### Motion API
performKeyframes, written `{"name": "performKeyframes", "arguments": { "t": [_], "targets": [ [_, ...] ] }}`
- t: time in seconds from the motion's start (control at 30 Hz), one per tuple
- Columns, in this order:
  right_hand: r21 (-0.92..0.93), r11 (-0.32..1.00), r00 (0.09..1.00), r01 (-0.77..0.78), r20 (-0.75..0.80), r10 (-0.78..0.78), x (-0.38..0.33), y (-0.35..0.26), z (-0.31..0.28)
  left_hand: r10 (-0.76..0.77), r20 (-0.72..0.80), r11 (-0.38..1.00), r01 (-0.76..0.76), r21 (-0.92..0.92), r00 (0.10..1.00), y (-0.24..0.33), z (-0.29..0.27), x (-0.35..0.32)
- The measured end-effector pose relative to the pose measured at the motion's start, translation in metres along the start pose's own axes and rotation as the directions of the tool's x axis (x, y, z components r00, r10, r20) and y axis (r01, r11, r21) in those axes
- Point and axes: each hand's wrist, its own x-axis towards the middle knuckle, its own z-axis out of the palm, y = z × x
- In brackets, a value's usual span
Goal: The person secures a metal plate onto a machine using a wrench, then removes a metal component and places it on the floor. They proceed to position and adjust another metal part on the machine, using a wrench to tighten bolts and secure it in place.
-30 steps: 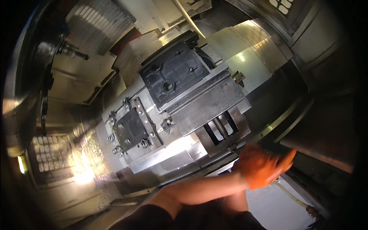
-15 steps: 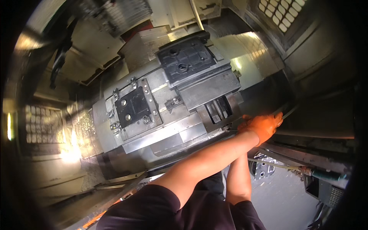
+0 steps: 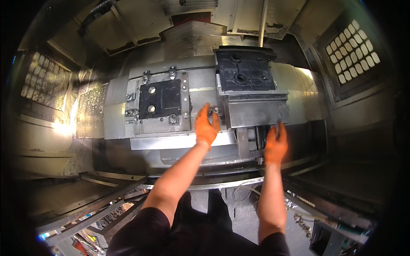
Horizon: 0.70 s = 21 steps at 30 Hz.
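Note:
Orange gloves cover both my hands. My left hand (image 3: pixel 207 128) is open, fingers apart, over the machine bed beside a small bolted clamp block (image 3: pixel 215 110). In front of the vise (image 3: pixel 258 112), my right hand (image 3: pixel 276 146) is slightly blurred, its fingers closed around a narrow dark thing (image 3: pixel 278 130) I cannot make out. On top of the vise lies a black rectangular plate (image 3: pixel 256 77) with two round holes. Left of my left hand, a second black plate (image 3: pixel 164 99) with two holes sits in a metal fixture (image 3: pixel 186 118) ringed by bolted clamps.
A bright metal ledge (image 3: pixel 179 141) runs along the bed's front. Grid-patterned windows (image 3: pixel 353 51) are set in the side walls. A rail (image 3: pixel 200 186) crosses in front of my body. A grey box-like unit (image 3: pixel 324 239) stands below right.
My hands, together at the right near the wall before, are now apart. The left has moved to the clamp block, the right to the vise front. The view has turned and levelled.

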Motion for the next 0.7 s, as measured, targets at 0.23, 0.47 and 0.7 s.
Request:
{"name": "performKeyframes", "arguments": {
  "t": [0.23, 0.47, 0.7],
  "targets": [
    [-0.399, 0.855, 0.943, 0.331, 0.167, -0.287, 0.161, -0.033, 0.131, -0.201, 0.727, 0.876, 0.452, -0.166, 0.657, -0.072, 0.052, 0.093],
    [-0.567, 0.769, 0.938, 0.295, 0.021, -0.345, 0.15, -0.028, 0.16, -0.004, 0.513, 0.968, 0.132, -0.214, 0.859, -0.105, 0.06, 0.099],
    [-0.591, 0.768, 0.956, 0.245, 0.015, -0.294, 0.155, -0.03, 0.158, 0.061, 0.742, 0.998, -0.032, -0.053, 0.667, -0.095, 0.065, 0.121]
  ]
}}
